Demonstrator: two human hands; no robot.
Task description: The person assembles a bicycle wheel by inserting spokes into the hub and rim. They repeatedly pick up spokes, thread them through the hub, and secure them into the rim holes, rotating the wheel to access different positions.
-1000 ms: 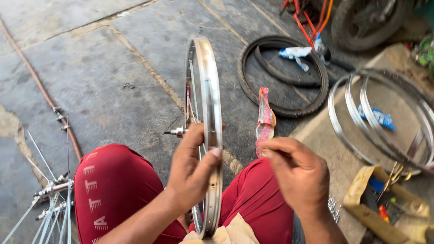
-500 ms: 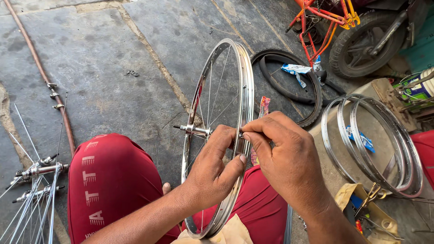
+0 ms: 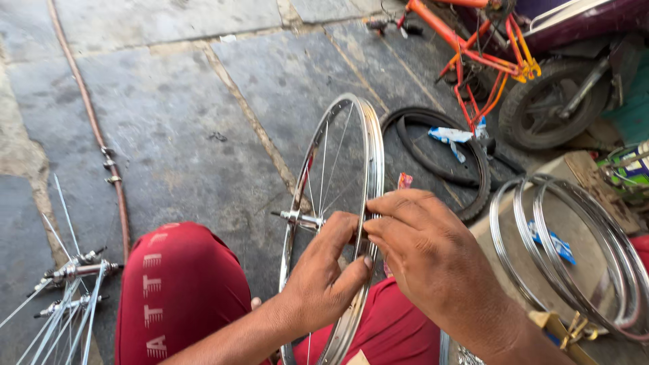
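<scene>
A: What was the floor?
B: Grey stone slabs (image 3: 169,101) with sandy joints, lit by even daylight.

A: What lay around?
B: A brown hose (image 3: 88,115) ran along the left. An orange bicycle frame (image 3: 473,54) and a black tyre (image 3: 439,159) occupied the upper right.

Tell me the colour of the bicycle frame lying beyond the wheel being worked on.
Orange, with some yellow fittings: the bicycle frame shows in the head view, top right.

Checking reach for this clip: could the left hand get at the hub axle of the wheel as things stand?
Probably yes. The left hand grips the wheel rim right beside the hub axle, and only thin spokes stand near it. The right hand works at the rim, not across the axle.
</scene>
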